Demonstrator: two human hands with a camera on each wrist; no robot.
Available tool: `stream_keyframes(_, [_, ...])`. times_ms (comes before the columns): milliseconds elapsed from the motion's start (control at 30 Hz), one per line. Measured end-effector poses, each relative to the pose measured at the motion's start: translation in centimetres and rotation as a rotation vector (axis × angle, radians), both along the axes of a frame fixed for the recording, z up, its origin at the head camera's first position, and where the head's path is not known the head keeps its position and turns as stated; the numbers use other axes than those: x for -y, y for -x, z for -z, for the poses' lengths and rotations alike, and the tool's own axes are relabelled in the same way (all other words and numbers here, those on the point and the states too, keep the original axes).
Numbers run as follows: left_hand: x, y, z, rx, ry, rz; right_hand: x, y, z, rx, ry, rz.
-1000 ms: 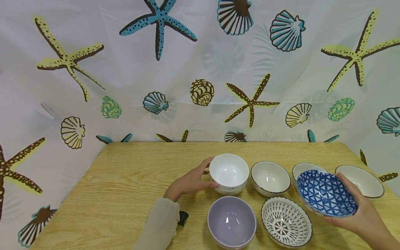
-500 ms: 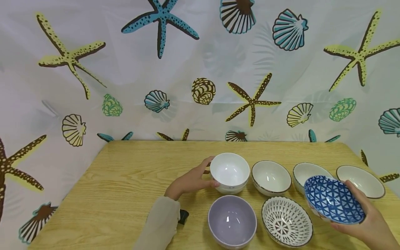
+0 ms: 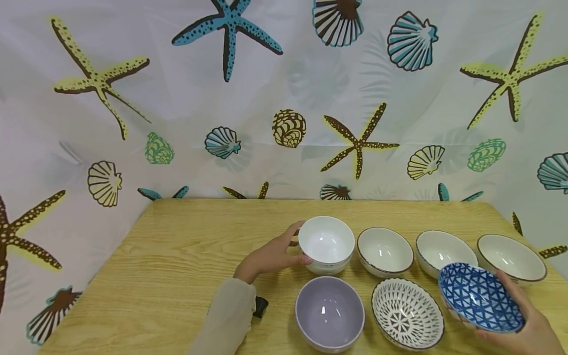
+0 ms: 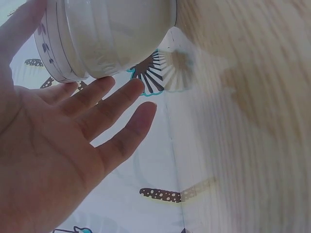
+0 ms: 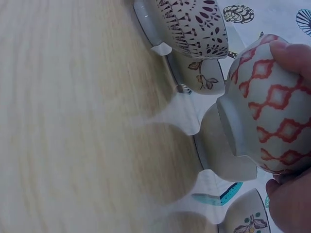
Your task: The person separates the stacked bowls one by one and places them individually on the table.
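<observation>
My right hand (image 3: pixel 528 323) grips a bowl (image 3: pixel 481 296) with a blue-and-white triangle pattern inside, thumb and fingers on opposite sides. It is held tilted above the table; its outside, white with red diamonds, shows in the right wrist view (image 5: pixel 279 111). My left hand (image 3: pixel 272 256) rests at the left side of a stack of white bowls (image 3: pixel 326 241), thumb near the front rim. In the left wrist view its fingers (image 4: pixel 109 109) are spread and nearly straight, some tips at the stack's edge.
A lilac bowl (image 3: pixel 330 313) and a black-and-white patterned bowl (image 3: pixel 407 315) stand in front. Behind are three cream bowls with dark rims: one (image 3: pixel 384 251), another (image 3: pixel 443 249), and a third (image 3: pixel 510 256) at the right. A patterned curtain (image 3: pixel 248 108) hangs behind the wooden table (image 3: pixel 177 276).
My right hand has moved the blue-and-white bowl to the right and toward the front, uncovering the cream bowl behind it. The left hand stays at the stack.
</observation>
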State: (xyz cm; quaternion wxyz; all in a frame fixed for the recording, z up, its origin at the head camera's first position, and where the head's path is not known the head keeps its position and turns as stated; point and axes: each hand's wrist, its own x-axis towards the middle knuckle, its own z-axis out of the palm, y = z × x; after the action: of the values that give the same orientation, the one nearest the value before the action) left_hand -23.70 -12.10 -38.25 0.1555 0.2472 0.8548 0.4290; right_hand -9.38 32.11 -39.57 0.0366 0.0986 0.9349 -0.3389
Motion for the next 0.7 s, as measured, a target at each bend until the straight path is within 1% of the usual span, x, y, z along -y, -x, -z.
stream_keyframes(167, [0.1, 0.0, -0.3, -0.001, 0.007, -0.002, -0.5, -0.1, 0.8, 0.012, 0.024, 0.016])
stream_keyframes(333, [0.0, -0.2, -0.5, 0.0, 0.013, -0.018, -1.4, -0.1, 1.8, 0.015, 0.017, 0.012])
stream_keyframes(433, [0.0, -0.2, -0.5, 0.001, 0.009, -0.011, -1.8, -0.2, 2.4, 0.02, 0.02, 0.01])
stream_keyframes(533, [0.0, -0.2, -0.4, 0.001, 0.005, 0.0, -2.1, -0.2, 2.7, 0.027, 0.029, 0.011])
stream_keyframes(700, [0.0, -0.3, -0.5, 0.002, 0.008, -0.003, -2.3, -0.3, 3.0, 0.021, 0.038, -0.005])
